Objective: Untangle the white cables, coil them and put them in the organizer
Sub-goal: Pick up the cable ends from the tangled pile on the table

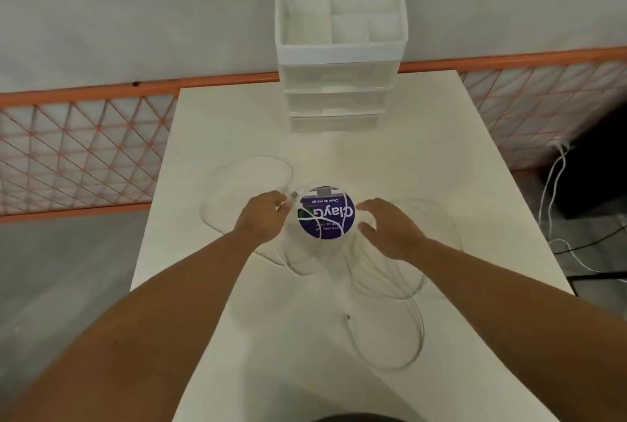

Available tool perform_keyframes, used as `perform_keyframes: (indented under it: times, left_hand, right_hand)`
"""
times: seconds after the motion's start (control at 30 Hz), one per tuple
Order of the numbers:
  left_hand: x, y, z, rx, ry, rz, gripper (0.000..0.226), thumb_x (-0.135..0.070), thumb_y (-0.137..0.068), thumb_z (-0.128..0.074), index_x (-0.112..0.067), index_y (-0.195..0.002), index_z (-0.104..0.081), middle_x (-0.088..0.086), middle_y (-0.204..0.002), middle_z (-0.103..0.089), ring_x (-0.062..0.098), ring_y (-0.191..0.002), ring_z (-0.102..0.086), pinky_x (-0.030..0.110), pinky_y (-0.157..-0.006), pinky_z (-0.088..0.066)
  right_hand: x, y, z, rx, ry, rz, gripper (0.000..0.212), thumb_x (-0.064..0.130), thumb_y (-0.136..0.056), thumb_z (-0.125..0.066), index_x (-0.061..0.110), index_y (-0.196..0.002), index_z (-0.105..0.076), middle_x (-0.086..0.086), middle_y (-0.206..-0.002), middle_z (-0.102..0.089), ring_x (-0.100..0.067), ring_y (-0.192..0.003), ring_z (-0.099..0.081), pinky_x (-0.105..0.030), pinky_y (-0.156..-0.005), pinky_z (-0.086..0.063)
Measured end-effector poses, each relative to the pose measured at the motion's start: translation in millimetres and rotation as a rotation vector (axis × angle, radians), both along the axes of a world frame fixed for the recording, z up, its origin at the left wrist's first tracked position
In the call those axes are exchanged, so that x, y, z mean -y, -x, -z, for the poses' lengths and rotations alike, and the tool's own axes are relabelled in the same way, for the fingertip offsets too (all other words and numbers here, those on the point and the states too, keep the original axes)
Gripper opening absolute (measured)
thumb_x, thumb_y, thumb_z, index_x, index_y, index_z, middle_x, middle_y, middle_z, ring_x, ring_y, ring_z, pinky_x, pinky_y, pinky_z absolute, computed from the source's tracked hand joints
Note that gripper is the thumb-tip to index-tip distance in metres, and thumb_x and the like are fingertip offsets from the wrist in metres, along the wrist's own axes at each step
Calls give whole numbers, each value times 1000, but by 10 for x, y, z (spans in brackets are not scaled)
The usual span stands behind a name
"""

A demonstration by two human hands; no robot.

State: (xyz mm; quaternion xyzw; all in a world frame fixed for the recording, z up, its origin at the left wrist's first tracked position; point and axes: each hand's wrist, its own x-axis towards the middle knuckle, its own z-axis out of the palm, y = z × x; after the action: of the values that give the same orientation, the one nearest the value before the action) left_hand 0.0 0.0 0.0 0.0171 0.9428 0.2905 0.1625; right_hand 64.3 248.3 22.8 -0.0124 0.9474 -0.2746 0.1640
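Observation:
White cables (386, 289) lie in loose tangled loops across the middle of the white table (441, 157); some strands cross a round purple-lidded tub (326, 213). My left hand (263, 218) pinches a cable end with its plug at the tub's left edge. Just right of the tub, my right hand (390, 228) hovers with fingers apart and nothing visibly in it. The white organizer (341, 48), with open top compartments over clear drawers, stands at the table's far edge.
An orange mesh railing (84, 147) runs behind and beside the table. Other white and black cables (556, 191) hang to the floor on the right by a dark object. One loose plug end (348, 317) lies near the table's front.

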Motion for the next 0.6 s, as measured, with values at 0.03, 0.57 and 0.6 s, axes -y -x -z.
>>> perform_keyframes:
  times: [0.03,0.57,0.6]
  left_hand:
    - [-36,43,25,14,12,-21,39,-42,-97,-50,-11,-111,-67,8,-110,-69,28,-102,-63,31,-82,-47]
    - [-397,268,266,154,87,-265,34,-42,-86,-65,-8,-79,-63,1,-67,-57,19,-60,-55,25,-44,-30]
    - [-412,250,268,160,67,-292,33,-39,-87,-63,-8,-79,-61,0,-66,-55,18,-58,-52,25,-44,-30]
  right_hand:
    - [79,106,42,-16,29,4,40,23,-96,-48,16,-136,-47,-3,-134,-50,-20,-126,-44,-32,-104,-35]
    - [677,1105,486,-158,-209,-306,28,17,-97,-46,16,-123,-56,-4,-118,-53,-22,-113,-45,-34,-91,-44]
    - [675,1110,485,-124,-201,-294,23,17,-97,-46,14,-117,-56,-4,-115,-54,-22,-111,-45,-34,-89,-44]
